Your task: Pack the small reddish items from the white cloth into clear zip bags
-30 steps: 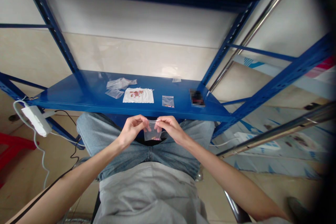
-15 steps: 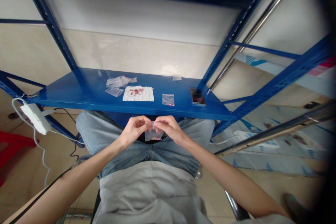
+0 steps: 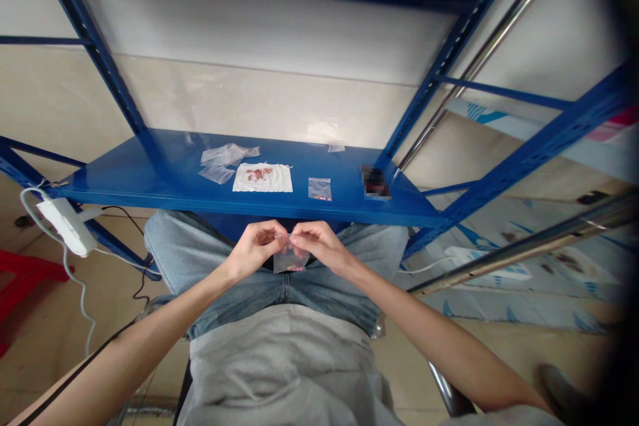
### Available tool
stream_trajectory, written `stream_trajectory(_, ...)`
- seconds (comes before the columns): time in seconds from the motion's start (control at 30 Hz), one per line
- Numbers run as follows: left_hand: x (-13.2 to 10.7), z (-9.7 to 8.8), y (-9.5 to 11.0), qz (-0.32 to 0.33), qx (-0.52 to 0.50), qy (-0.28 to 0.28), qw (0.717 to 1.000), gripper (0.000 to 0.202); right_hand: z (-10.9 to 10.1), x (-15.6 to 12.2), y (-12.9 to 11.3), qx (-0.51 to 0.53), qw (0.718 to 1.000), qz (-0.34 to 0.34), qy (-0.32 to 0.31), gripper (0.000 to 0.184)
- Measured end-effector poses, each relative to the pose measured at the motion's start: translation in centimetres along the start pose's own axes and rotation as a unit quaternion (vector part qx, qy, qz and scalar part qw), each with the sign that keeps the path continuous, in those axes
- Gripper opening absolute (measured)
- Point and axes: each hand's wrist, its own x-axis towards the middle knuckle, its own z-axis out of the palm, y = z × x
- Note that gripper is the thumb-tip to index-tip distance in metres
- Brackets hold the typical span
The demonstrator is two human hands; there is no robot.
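Note:
Over my lap, my left hand (image 3: 253,247) and my right hand (image 3: 318,244) both pinch the top edge of a small clear plastic bag (image 3: 288,258). A few small pink and orange pieces lie at the bag's bottom. The two pinches almost touch at the middle of the bag's mouth. Ahead of my hands runs a blue metal shelf (image 3: 150,180). On it lie a white cloth (image 3: 263,178) with small red and pink pieces, a filled small bag (image 3: 319,188), and a pile of empty clear bags (image 3: 224,160).
A small dark object (image 3: 375,182) sits at the shelf's right end, and another clear bag (image 3: 336,146) lies near the wall. Blue uprights (image 3: 107,73) frame the shelf. A white power strip (image 3: 67,226) hangs at the left, and a steel rail (image 3: 524,246) runs along the right.
My fingers have slid together along the bag's top edge, from its two corners toward the middle. The bag hangs a little lower and more bunched.

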Motion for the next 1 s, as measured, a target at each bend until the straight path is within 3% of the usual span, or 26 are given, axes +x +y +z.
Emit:
stream_trajectory(0.1,-0.1,0.3,0.0,-0.003,0.004,0.018,1.000,0.029,-0.1,0.0,0.1,-0.004,1.000,-0.002,0.007,0.029)
stream_trajectory(0.3,0.0,0.4,-0.2,0.009,0.004,0.120,0.993,0.030,-0.8,0.1,0.0,-0.003,1.000,-0.013,0.014,0.029)
stream_trajectory(0.63,-0.3,0.0,0.2,0.037,0.094,0.055,0.993,0.029,0.2,0.1,0.0,-0.044,0.999,-0.017,0.017,0.033)
stream_trajectory(1.0,0.7,-2.2,1.1,0.074,0.107,0.129,0.983,0.025,-1.2,0.8,-0.9,-0.060,0.996,-0.037,0.052,0.030)
